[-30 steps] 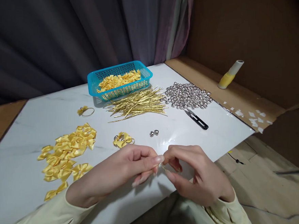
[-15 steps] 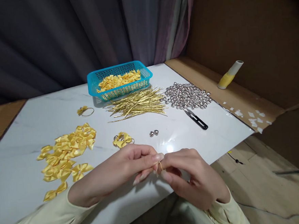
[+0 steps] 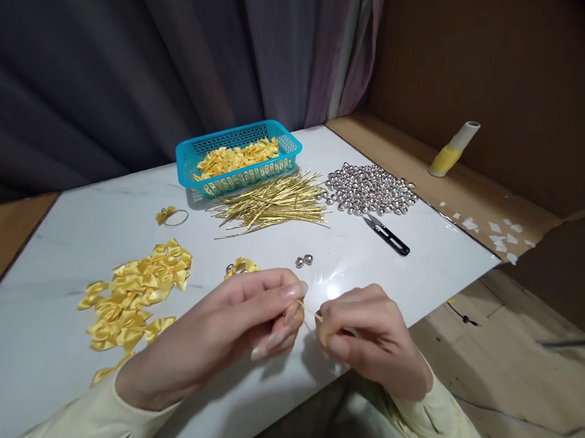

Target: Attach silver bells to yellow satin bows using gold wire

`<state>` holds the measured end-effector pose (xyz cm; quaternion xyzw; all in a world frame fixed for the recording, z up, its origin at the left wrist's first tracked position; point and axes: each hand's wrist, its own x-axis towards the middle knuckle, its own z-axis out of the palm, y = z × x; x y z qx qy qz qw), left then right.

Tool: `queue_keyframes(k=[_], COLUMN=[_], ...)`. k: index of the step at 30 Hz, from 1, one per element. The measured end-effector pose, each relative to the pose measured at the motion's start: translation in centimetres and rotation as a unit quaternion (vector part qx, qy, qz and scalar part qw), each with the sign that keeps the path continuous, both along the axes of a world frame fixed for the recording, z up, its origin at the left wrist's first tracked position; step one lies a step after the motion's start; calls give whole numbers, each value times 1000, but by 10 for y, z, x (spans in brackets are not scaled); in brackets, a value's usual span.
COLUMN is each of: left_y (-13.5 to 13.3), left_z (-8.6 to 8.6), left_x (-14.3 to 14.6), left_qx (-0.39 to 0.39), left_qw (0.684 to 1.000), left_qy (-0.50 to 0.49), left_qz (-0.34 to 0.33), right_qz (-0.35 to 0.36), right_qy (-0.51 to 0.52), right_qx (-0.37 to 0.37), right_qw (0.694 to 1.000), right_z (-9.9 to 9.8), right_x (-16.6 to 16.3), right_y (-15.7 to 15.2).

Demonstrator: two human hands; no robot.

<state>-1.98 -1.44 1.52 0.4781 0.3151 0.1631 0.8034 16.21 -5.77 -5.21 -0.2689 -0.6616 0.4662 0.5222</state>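
Left hand (image 3: 230, 330) and right hand (image 3: 375, 336) each pinch an end of a gold cord (image 3: 309, 311), held just above the counter (image 3: 425, 250) edge. A hard tug may slip it free, dropping it off the front edge.

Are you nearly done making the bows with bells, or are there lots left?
Probably far from done. Done: one looped bow and a small bow cluster with bells. In hand: the left hand and right hand pinch a thin gold cord between them. Left: a pile of loose bows, more in the blue basket, plus heaps of spare cords and silver bells.
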Motion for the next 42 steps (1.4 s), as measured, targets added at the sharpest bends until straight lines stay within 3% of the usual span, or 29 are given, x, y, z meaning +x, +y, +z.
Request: queue_keyframes(k=[5,15,19,24,28,36,42], left_y=[1,0,-1,-8,-12,-15,-9], left_z=[6,6,6,2,2,3,7], left_x=[-1,3,2,3,2,3,-2], left_qx=[82,138,105,-37,-91,-103,-41], left_qw=[992,981,988,999,992,984,989], left_qy=[95,131,105,-27,-82,-133,-106], left_qz=[-28,-35,-35,16,40,53,90], right_qz=[-10,-65,-60,-6,19,25,40], right_qy=[17,-131,-123,-2,93,187,101], right_qx=[-31,21,41,2,-13,-13,18], right_qw=[999,989,990,1000,995,982,994], right_z=[4,20,21,14,8,3,9], right_x=[6,3,1,-4,-13,-23,-29], right_y=[0,-7,-3,3,5,5,-1])
